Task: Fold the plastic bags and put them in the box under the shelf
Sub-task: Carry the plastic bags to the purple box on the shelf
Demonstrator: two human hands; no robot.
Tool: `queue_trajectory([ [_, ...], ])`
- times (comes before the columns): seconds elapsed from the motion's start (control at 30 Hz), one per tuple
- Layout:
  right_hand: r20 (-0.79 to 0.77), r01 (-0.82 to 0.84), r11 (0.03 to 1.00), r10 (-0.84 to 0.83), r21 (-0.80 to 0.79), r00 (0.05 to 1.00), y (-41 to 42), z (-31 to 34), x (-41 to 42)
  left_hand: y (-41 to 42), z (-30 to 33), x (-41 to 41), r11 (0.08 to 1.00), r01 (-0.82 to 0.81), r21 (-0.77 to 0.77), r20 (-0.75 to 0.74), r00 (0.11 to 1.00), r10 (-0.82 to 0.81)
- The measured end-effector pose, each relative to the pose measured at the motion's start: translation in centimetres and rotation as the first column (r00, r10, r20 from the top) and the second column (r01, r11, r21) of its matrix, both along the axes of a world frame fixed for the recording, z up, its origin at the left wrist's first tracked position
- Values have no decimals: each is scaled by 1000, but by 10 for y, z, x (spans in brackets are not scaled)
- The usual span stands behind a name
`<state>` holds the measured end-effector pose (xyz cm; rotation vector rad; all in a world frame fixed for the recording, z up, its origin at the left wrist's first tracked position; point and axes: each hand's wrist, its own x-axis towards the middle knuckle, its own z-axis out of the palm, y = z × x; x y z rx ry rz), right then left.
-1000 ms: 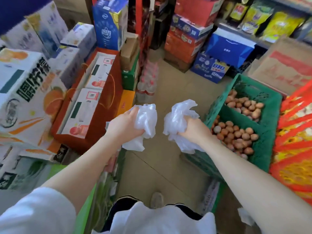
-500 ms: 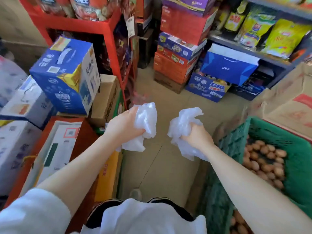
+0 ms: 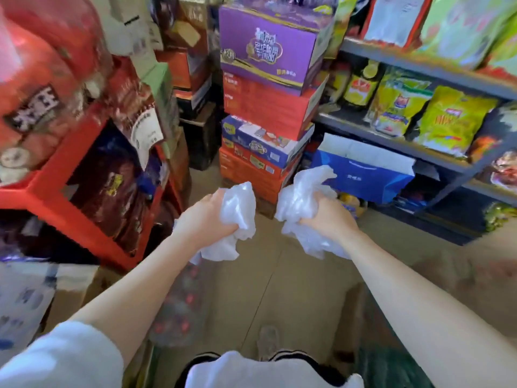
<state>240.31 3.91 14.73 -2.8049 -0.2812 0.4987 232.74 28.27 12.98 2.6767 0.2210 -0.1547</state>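
My left hand [image 3: 207, 219] grips a crumpled clear plastic bag [image 3: 237, 217] in a fist at chest height. My right hand [image 3: 327, 217] grips a second crumpled clear plastic bag [image 3: 299, 197], and part of it hangs below the fist. The two hands are side by side, a short gap apart, above the tan floor. A blue box [image 3: 361, 175] with its white flaps open stands under the grey shelf [image 3: 405, 147], just beyond my right hand.
A stack of purple, red and blue cartons [image 3: 268, 107] rises straight ahead. A red rack [image 3: 84, 175] full of packets stands on the left, snack bags fill the grey shelf on the right. Shrink-wrapped bottles [image 3: 179, 309] sit on the floor [image 3: 279, 289] near my foot.
The view has tilted up and moved forward along the aisle; the green egg crate has dropped out of sight. Both hands keep their grip on the crumpled bags.
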Motion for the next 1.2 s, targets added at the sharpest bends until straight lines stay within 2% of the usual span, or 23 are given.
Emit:
queue_trajectory([
  [0.07,19,57,994,-59,92,998,6,11,54,1,6,55,999,-2,38,35,999,0],
  [0.1,39,12,999,-13,31,999,12,20,88,5,10,78,998,-23,56,48,999,20],
  [0.27,95,-229,973,230,-23,969,63,52,217,43,28,190,976,-42,214,106,994,20],
  [0.33,189,-363,922,383,-133,904,90,72,273,63,42,244,960,-46,275,183,983,-5],
  [0.4,305,-372,901,427,-224,851,115,91,327,85,59,306,947,-26,320,296,952,-74],
  [0.47,384,-356,923,384,-144,840,134,111,385,107,79,367,915,48,402,356,912,-204],
  [0.53,376,-370,927,365,-63,852,154,132,438,125,98,424,878,45,477,400,878,-263],
  [0.6,350,-389,919,386,-65,854,170,151,484,138,118,477,839,67,540,418,844,-336],
  [0.7,368,-384,912,410,-146,834,189,171,549,149,140,551,765,158,625,366,806,-466],
  [0.8,385,-405,885,466,-232,797,204,183,604,161,153,621,713,161,683,388,746,-541],
  [0.83,385,-412,895,446,-172,808,209,187,621,165,159,640,716,157,680,418,719,-555],
  [0.9,377,-445,892,389,72,841,220,196,653,168,169,673,767,157,622,533,633,-562],
  [1.0,329,-505,760,393,409,859,236,203,694,174,171,721,830,220,513,639,548,-540],
  [1.03,304,-513,699,414,497,858,242,203,706,178,170,736,839,246,485,647,545,-533],
  [1.1,247,-496,602,450,626,858,252,202,729,186,172,765,869,290,401,649,580,-493],
  [1.17,167,-402,607,406,685,898,262,199,753,195,177,790,888,316,334,677,575,-460],
  [1.2,149,-375,645,377,666,914,265,194,767,201,180,801,882,337,330,677,567,-469],
])
